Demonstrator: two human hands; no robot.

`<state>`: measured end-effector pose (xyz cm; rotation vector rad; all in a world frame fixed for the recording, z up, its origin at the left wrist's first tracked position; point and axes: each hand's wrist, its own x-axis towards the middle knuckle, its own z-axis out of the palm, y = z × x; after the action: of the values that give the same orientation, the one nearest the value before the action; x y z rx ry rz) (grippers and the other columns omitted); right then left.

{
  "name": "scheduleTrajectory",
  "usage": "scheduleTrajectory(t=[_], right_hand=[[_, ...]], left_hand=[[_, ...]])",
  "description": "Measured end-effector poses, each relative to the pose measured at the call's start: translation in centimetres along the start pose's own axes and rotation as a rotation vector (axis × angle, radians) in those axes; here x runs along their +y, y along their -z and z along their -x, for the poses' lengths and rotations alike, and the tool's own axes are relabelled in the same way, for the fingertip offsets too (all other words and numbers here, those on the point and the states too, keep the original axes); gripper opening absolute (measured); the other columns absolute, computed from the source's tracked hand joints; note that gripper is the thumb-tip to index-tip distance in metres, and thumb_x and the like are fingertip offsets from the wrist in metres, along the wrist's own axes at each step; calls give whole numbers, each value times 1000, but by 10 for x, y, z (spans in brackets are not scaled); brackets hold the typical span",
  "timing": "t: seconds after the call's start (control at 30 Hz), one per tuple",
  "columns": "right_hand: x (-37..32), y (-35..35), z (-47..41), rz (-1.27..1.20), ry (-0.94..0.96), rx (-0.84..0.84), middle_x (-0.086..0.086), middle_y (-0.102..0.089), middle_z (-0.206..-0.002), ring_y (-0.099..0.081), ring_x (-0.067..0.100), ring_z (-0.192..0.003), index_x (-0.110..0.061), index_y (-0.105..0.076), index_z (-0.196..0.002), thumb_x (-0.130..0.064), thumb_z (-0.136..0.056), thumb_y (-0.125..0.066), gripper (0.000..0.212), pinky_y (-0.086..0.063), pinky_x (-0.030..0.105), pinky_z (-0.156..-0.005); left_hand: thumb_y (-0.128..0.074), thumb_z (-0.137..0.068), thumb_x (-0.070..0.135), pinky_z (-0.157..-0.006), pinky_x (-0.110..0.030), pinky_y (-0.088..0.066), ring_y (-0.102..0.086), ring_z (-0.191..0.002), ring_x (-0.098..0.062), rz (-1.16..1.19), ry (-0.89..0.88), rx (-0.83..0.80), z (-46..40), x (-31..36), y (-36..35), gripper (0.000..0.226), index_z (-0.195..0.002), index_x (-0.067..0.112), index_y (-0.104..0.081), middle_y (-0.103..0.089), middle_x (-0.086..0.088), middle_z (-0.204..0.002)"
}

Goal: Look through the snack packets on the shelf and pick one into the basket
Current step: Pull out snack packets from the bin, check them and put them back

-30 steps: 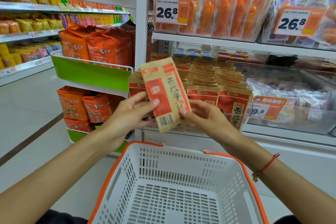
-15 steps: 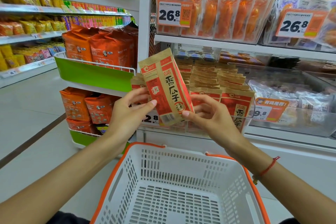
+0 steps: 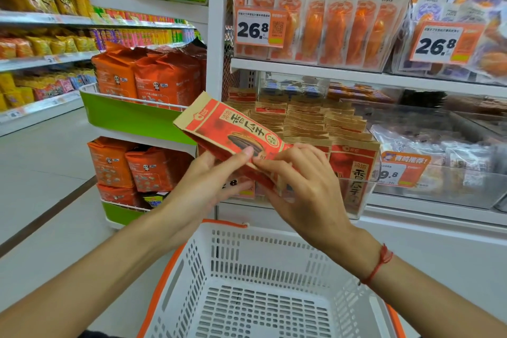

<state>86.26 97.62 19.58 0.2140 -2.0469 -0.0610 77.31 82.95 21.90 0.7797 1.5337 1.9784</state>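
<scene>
Tilting from upright toward flat, the seed packet (image 3: 233, 134) is being held above the basket (image 3: 274, 244), left hand (image 3: 203, 184) and right hand (image 3: 299, 189) each pinching its lower end; inspection appears to be ending, drop pending.

Bright even light, soft blur; edges bowed

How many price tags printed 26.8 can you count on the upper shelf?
2. One 26.8 tag hangs at the upper shelf's left end; the other 26.8 tag hangs toward its right. More may lie outside the frame.
</scene>
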Motion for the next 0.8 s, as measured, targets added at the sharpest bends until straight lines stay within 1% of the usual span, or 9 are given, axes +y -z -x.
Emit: scheduleTrajectory(t=[0.2, 0.27, 0.37, 0.43, 0.53, 0.6, 0.67, 0.73, 0.8], right_hand=[[1, 4, 4, -105, -60, -241, 2, -60, -123, -49, 22, -116, -21, -70, -116, -36, -90, -63, 31, -32, 30, -100], [-2, 5, 3, -157, -122, -197, 1, -61, -120, -50, 20, -114, -23, -72, -112, -34, -92, -60, 26, -37, 29, -97], [-2, 7, -2, -218, -249, -66, 1, -60, -118, -51, 17, -112, -20, -72, -111, -28, -91, -61, 24, -44, 34, -92], [-1, 10, -7, -260, -380, -20, -1, -53, -126, -47, 13, -120, -20, -62, -124, -30, -91, -62, 34, -42, 32, -99], [2, 21, -15, -446, -673, -117, -12, -35, -141, -35, 1, -131, -25, -32, -146, -42, -91, -63, 65, -32, 17, -108], [6, 28, -24, -623, -855, -192, -15, -37, -143, -40, -2, -127, -28, -21, -150, -49, -86, -57, 76, -37, 22, -104], [14, 35, -34, -745, -899, -220, -16, -48, -136, -50, -9, -116, -30, -29, -148, -49, -85, -52, 69, -46, 21, -92], [24, 41, -46, -824, -860, -281, -18, -56, -128, -55, -12, -108, -32, -40, -140, -41, -92, -49, 50, -50, 16, -83], [35, 45, -60, -863, -797, -403, -17, -59, -127, -57, -6, -110, -36, -45, -133, -33, -97, -48, 37, -51, 22, -89]], left_hand=[[-57, -95, 19, -79, -26, -59, -68, -105, -12, -116, 21, -68, -2, 0, 16, 29, -124, 21, -58, -72, 3, -113], [-57, -94, 18, -77, -26, -59, -69, -102, -13, -130, 9, -50, -3, -1, 16, 32, -126, 18, -56, -72, 3, -113], [-60, -93, 19, -83, -29, -59, -69, -103, -12, -180, -24, -30, -4, -1, 13, 36, -128, 20, -54, -70, 3, -117], [-62, -91, 21, -84, -25, -57, -67, -105, -8, -235, -77, -26, -5, -1, 13, 36, -125, 26, -54, -69, 6, -118], [-60, -90, 19, -79, -13, -52, -64, -106, 2, -296, -155, -76, -5, 2, 13, 35, -123, 31, -53, -68, 13, -116], [-59, -91, 18, -82, -7, -48, -59, -111, 8, -352, -196, -134, -6, 6, 11, 39, -127, 32, -52, -65, 19, -119], [-58, -91, 17, -85, -4, -44, -56, -112, 13, -389, -232, -171, -12, 15, 8, 39, -124, 35, -51, -63, 26, -116], [-58, -89, 18, -86, -4, -43, -56, -109, 15, -407, -269, -184, -23, 29, 6, 38, -121, 37, -50, -62, 31, -112], [-59, -87, 21, -91, -7, -44, -56, -110, 14, -443, -322, -188, -39, 44, 4, 42, -125, 35, -48, -59, 27, -118]])
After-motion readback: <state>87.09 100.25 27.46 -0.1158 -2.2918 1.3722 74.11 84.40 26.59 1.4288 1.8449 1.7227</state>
